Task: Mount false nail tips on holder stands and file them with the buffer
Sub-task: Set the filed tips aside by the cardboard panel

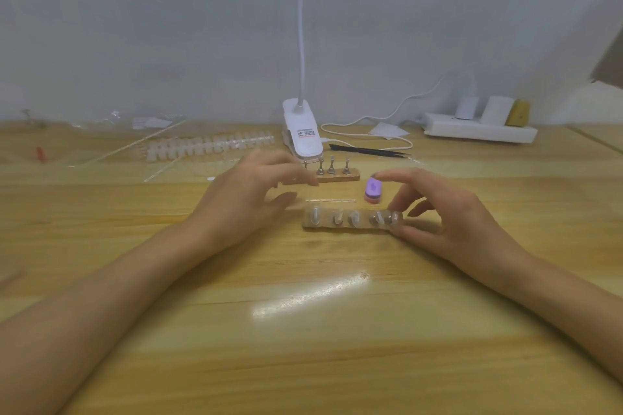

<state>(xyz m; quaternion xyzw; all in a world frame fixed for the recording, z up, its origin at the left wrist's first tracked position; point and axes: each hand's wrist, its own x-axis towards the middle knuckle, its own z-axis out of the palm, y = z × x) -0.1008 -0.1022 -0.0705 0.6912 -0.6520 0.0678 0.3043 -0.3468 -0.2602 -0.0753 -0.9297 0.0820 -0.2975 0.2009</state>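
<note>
Thumb and fingers (404, 199) of the right hand (448, 212) pinch the right end of the clear holder (350, 220). Left hand (246, 194) hovers loose beside it. Purple buffer (373, 190) stands just behind. Table (303, 347) spreads wide in front.

1. Left hand (251, 192), left of frame centre: mine, bare, with slim fingers; outlines softened by blur.
2. Left forearm (118, 286), lower left of the frame: uncovered along all of its visible length, broadening toward the frame edge.
3. Right hand (448, 216), right of centre: mine, bare; fingertips (413, 212) taper narrowly, nail detail lost to blur.
4. Right forearm (556, 290), lower right of the frame: uncovered as far as the frame edge, wrist narrower than the part nearest me.
</note>
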